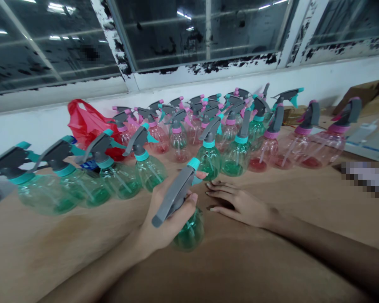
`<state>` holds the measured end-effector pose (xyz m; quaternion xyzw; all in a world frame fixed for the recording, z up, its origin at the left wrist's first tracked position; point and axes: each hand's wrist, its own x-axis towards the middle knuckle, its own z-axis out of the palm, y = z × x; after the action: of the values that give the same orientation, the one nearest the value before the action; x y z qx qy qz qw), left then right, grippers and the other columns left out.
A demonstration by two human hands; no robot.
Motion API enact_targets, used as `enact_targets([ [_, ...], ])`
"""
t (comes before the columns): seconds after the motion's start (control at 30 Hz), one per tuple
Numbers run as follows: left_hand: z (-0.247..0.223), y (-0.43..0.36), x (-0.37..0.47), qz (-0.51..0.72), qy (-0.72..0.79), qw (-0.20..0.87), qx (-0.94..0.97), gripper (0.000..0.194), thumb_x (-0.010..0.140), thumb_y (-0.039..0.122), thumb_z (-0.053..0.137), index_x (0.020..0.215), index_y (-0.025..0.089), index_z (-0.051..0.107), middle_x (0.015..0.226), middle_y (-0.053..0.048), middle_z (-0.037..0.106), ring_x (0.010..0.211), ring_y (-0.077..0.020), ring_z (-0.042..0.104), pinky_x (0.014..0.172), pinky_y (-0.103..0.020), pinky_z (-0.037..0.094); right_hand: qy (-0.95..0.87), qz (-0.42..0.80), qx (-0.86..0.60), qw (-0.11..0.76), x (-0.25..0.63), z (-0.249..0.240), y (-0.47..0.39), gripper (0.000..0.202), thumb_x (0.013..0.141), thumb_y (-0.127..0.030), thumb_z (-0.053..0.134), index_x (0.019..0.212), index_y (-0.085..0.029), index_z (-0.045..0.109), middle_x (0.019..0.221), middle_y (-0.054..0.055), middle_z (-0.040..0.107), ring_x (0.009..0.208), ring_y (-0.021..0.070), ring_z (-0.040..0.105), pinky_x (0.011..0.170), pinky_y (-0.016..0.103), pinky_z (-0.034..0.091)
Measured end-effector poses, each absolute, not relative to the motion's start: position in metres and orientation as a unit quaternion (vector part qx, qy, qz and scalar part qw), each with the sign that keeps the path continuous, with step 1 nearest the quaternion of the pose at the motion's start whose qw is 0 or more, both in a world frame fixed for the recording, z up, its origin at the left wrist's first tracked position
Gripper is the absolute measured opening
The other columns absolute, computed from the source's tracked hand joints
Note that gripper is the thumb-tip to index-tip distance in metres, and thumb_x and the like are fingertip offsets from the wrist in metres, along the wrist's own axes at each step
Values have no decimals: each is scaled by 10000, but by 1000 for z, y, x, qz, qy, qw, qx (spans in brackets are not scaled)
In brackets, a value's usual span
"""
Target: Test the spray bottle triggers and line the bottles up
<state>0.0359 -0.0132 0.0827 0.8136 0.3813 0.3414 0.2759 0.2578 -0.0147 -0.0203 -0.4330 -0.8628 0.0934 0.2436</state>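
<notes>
My left hand (167,219) is wrapped round the neck of a green spray bottle (189,233) with a grey and turquoise trigger head, at the middle front of the table. The bottle's upper body is partly hidden by my fingers. My right hand (240,202) lies palm down on the wood to the right of that bottle, fingers stretched out, holding nothing. Just beyond my hands stand a green spray bottle (208,160) and a second green one (235,155). To their right is a pink spray bottle (263,153).
Several green bottles (120,181) line the left, with many pink and green ones behind. A red plastic bag (85,122) lies at the back left. Cardboard boxes (363,97) stand at the back right. A white wall (177,80) with windows bounds the wooden table (113,261).
</notes>
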Motion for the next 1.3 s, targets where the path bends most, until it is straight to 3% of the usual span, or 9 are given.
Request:
enact_targets([
  [0.33,87,-10,37,342,351,340,803,160,758,193,490,870,256,585,804,5,647,758,-182,649,722,-307,509,-864,89,-433,240,258,-21,-14,483,910,-467,472,1268,-152,551,1357,93,531,1306,228,420,1095,423,354],
  [0.6,83,-9,32,345,342,337,807,80,773,254,490,800,233,563,729,-6,602,660,-173,609,635,-298,483,-864,89,-430,248,259,-24,-13,481,906,-474,477,1269,-167,549,1346,84,543,1311,226,413,1094,429,358],
  [0.77,85,-9,37,363,347,330,800,156,775,223,493,900,246,584,805,-14,647,739,-180,645,690,-302,514,-864,90,-426,251,259,-24,-13,466,911,-460,477,1268,-169,548,1347,86,541,1295,226,435,1083,433,371],
  [0.93,81,-11,38,349,372,291,809,195,804,251,472,959,257,590,635,26,619,479,-149,566,487,-280,460,-865,89,-426,250,259,-23,-13,455,909,-450,486,1264,-173,551,1354,88,533,1302,234,426,1084,443,369],
  [1.3,82,-11,39,349,366,307,806,300,827,251,475,1107,246,582,638,40,548,449,-130,489,487,-280,432,-863,100,-429,247,259,-21,-14,453,912,-451,480,1277,-188,538,1362,84,525,1317,231,405,1085,450,365],
])
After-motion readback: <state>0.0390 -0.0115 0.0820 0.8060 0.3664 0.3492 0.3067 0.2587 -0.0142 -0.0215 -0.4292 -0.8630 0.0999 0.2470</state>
